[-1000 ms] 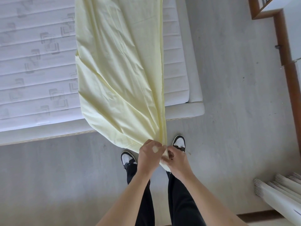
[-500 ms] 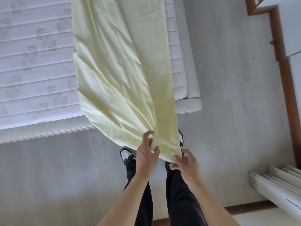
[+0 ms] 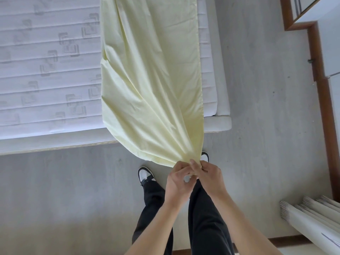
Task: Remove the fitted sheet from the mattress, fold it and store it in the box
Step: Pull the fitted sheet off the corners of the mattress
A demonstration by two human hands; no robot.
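A pale yellow fitted sheet (image 3: 150, 80), folded into a long strip, lies along the right part of the bare white quilted mattress (image 3: 46, 70). Its near end hangs past the mattress edge and narrows to a gathered tip in front of me. My left hand (image 3: 179, 181) and my right hand (image 3: 209, 175) meet at that tip, and each pinches the gathered fabric with curled fingers. No box is in view.
The mattress sits on a low white base (image 3: 220, 124) on a grey floor (image 3: 257, 107). A wood-trimmed white cabinet (image 3: 329, 52) stands at the right. White ribbed panels (image 3: 312, 218) lie at the lower right. My shoes and dark trousers are below the hands.
Half a second ago my hands were apart, spreading the sheet's end. They have come together again and bunched the end into a narrow tip, a little further right.
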